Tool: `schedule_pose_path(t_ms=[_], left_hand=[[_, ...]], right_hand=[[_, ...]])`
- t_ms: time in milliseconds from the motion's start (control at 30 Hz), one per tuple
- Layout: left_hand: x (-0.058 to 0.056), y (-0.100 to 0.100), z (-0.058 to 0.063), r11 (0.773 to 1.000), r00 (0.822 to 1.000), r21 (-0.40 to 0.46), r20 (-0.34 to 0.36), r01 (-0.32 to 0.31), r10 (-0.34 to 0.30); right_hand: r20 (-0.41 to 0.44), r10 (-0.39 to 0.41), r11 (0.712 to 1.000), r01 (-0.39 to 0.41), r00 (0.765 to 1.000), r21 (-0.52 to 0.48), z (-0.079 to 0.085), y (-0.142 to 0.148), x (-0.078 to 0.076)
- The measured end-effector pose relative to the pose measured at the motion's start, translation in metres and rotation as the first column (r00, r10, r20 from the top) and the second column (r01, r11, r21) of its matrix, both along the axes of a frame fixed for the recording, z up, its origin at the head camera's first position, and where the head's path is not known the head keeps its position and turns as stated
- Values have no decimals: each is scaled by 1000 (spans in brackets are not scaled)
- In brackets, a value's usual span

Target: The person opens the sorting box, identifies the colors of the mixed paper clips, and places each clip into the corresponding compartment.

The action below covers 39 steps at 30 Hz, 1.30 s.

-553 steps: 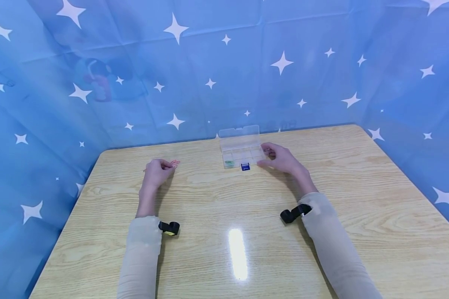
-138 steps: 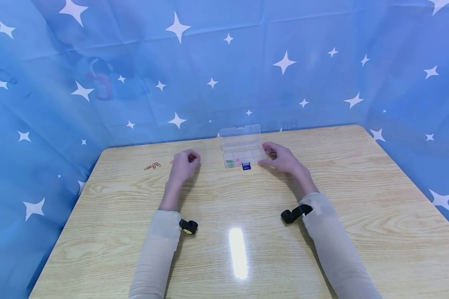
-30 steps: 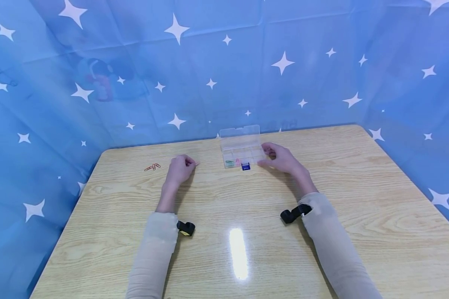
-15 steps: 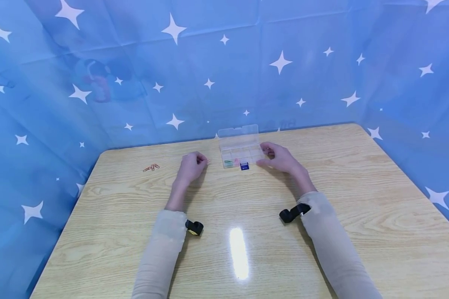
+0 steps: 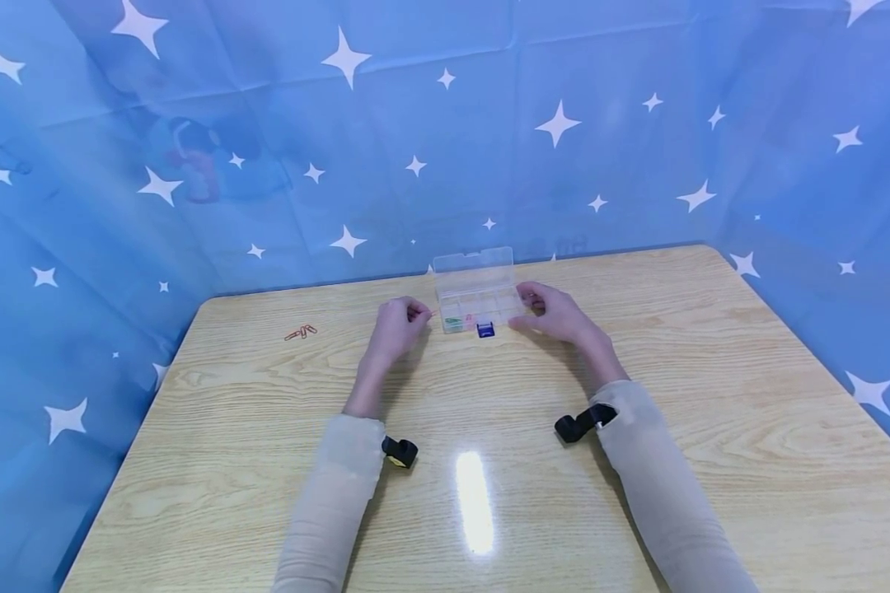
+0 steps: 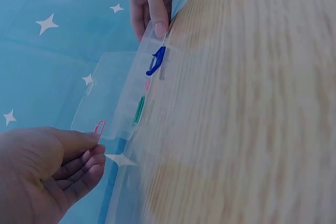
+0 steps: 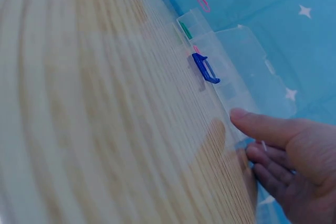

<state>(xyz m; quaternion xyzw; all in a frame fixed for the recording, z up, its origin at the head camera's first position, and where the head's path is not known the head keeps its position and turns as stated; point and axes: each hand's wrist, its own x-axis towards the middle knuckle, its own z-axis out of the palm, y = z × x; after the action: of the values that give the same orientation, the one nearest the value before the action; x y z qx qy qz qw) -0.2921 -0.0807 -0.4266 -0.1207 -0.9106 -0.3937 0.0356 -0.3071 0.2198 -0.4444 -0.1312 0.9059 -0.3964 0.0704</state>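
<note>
Between thumb and fingertips, my left hand [image 5: 399, 326] pinches a pinkish-red paper clip [image 6: 100, 127], held just left of a clear plastic compartment box [image 5: 493, 303]. The box's transparent lid [image 5: 476, 270] stands raised at the back, and a blue latch [image 5: 485, 329] hangs at the front. Green paper clips [image 6: 139, 109] lie in the front left compartment. Beside them, one compartment over, is something pinkish-red [image 7: 197, 49], clip-like. My right hand [image 5: 558, 315] grips the box's right end, thumb at the front corner and fingers curled at the side.
Several red paper clips [image 5: 301, 332] lie loose on the wooden table [image 5: 564, 511] at the left. A blue curtain with white stars [image 5: 460, 123] hangs behind the table's back edge. Each sleeve carries a black wrist camera [image 5: 400, 451].
Within the last second my left hand has carried its clip rightward to the box. Pinkish-red clips now show beside the green ones, unlike 18 seconds ago. My right hand has stayed put.
</note>
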Motion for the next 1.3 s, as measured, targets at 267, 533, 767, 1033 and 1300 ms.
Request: schedule_pose_path(t_ms=[267, 533, 767, 1033, 1300], left_hand=[[2, 12, 3, 1000, 1000, 6, -1, 27, -27], [1, 28, 5, 998, 998, 45, -20, 53, -52], [-3, 39, 2, 998, 998, 27, -33, 60, -59], [-7, 48, 1, 997, 996, 14, -25, 80, -80], [-9, 51, -1, 996, 995, 3, -43, 88, -88]], right_hand=[[6, -4, 1000, 4, 1000, -1, -1, 0, 0], [1, 1, 1000, -1, 1000, 8, -2, 1, -2], [-1, 3, 1000, -3, 1000, -2, -1, 1, -1], [6, 3, 1000, -3, 1000, -7, 0, 0, -1], [7, 7, 1000, -7, 1000, -10, -1, 0, -2]])
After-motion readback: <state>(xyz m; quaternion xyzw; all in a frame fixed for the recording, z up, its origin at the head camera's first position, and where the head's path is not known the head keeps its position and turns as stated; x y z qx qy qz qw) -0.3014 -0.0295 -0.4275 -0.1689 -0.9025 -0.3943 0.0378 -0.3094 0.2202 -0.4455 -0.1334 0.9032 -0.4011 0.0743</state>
